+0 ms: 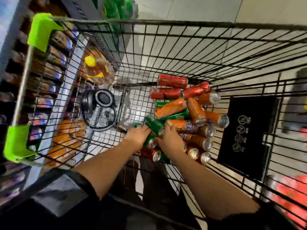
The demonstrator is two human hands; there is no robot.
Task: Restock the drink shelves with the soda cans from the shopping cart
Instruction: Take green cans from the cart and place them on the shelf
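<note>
Pale tiled floor, stocked shelves at left (blurred), bright overhead light

A: Non-task stuff?
B: Black headphones lying on the cart's folded child seat grid. Black sign panel with white round icons on the right side wall.
A: Outside the cart?
B: Amber bottle with yellow cap seen through the wire, far left. Green bottles blurred at top. Pale floor tiles beyond. Red packaging bottom right, blurred, can't tell what.
</note>
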